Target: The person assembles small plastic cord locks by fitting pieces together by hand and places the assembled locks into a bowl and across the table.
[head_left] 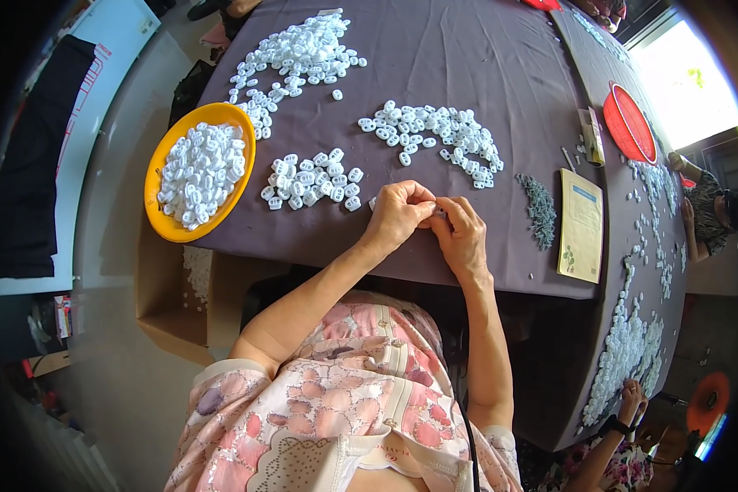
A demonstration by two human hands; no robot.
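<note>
Between the pinching fingertips of your left hand [396, 216] and right hand [462, 238] sits a small, mostly hidden whitish piece [439, 213], above the purple-grey cloth-covered worktop [303, 238]; white oval plastic pieces [307, 177] lie left, a yellow-orange oval bowl [170, 225] farther left.

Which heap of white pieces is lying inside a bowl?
The heap in the yellow bowl; the three nearby heaps lie directly on the tablecloth.

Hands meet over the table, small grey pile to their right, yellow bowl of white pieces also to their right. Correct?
Wrong side: the head view shows the yellow bowl of white pieces left of both left hand and right hand. They meet over the table, with the small grey pile to their right.
</note>
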